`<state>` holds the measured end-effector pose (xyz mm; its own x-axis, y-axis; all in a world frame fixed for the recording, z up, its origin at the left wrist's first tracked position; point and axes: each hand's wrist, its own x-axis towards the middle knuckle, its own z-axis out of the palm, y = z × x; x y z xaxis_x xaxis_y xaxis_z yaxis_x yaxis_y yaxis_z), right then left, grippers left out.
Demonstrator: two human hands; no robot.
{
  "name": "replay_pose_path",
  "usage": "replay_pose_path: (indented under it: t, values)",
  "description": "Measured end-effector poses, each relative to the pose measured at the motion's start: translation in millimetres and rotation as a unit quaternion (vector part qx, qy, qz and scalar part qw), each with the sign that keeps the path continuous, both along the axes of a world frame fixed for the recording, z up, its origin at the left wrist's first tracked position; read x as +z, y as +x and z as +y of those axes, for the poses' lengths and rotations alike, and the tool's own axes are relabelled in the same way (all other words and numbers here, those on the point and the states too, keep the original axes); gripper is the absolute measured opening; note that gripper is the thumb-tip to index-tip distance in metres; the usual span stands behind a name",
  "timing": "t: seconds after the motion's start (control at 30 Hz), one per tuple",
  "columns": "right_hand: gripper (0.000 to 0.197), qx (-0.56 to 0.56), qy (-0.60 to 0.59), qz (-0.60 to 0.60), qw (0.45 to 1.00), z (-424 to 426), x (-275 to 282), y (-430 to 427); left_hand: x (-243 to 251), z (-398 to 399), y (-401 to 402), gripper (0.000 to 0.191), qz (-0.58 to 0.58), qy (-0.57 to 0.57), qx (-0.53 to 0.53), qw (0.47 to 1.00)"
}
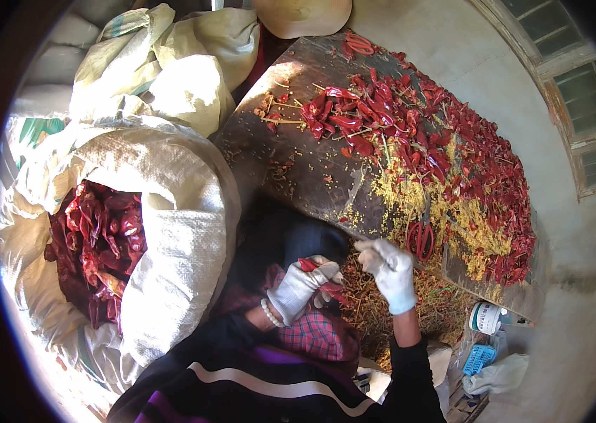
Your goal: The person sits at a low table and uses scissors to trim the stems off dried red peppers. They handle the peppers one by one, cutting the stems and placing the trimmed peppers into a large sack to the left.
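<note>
My left hand (306, 283), in a white knit glove with a beaded bracelet at the wrist, is closed around dried red chili peppers (334, 290). One red pepper piece also shows above the thumb. My right hand (390, 267), gloved too, is raised by the table's near edge with its fingers curled. Whether anything small is pinched in its fingertips cannot be made out. Just right of it, red-handled scissors (421, 241) lie on the wooden table (298, 153) among yellow chili seeds (409, 198). Cut red chilies (377, 113) are heaped across the tabletop.
At left stands a woven sack (187, 264) with its rim rolled down, holding dried chilies (99, 238). More sacks (197, 63) are behind it. Stems and scraps (414, 312) fill the space below the table edge. A white tub (485, 318) is at right. Another red-handled tool (359, 44) lies at the far end.
</note>
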<state>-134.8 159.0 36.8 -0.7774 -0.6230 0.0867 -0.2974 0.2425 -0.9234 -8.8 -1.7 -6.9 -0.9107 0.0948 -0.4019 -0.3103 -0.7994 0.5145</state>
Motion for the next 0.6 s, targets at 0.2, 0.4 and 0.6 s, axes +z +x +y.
replay_pose_path:
  t: [0.2,0.4,0.6]
  values:
    - [0.014,-0.172,0.152,0.246,0.942,-59.9,-39.5,-146.3,-4.0,-1.9,-3.8,0.014,-0.015,0.034,-0.006,0.999]
    - [0.048,-0.117,0.406,0.33,0.844,-114.0,-56.8,-208.7,-5.1,-8.7,-5.4,0.016,-0.014,0.047,-0.015,0.999]
    - [0.039,-0.137,0.364,0.292,0.873,-97.6,-58.9,-194.1,-1.8,-8.9,-5.4,0.019,-0.018,0.016,-0.023,0.999]
